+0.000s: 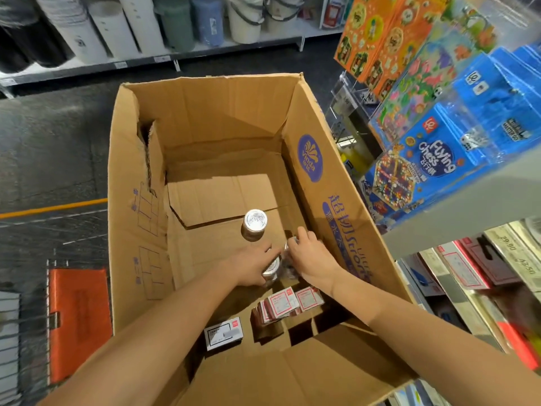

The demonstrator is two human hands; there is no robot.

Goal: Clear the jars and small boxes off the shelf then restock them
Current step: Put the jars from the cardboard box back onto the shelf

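Both my arms reach down into a large open cardboard box (137,177). My left hand (251,266) grips a clear jar with a silver lid (271,269) on the box floor. My right hand (310,254) grips a second jar (291,243) right beside it, mostly hidden under the fingers. A third silver-lidded jar (254,224) stands upright just beyond the hands, untouched. Nearer to me, a stack of small red and white boxes (288,306) lies on the box floor, and a single white small box (224,334) lies to their left.
A grey shelf (468,209) stands at the right, with blue Flying chess game boxes (433,162) on top and packaged goods below. An orange cart part (77,323) is at the left. Bins (175,22) line a far shelf across the dark aisle floor.
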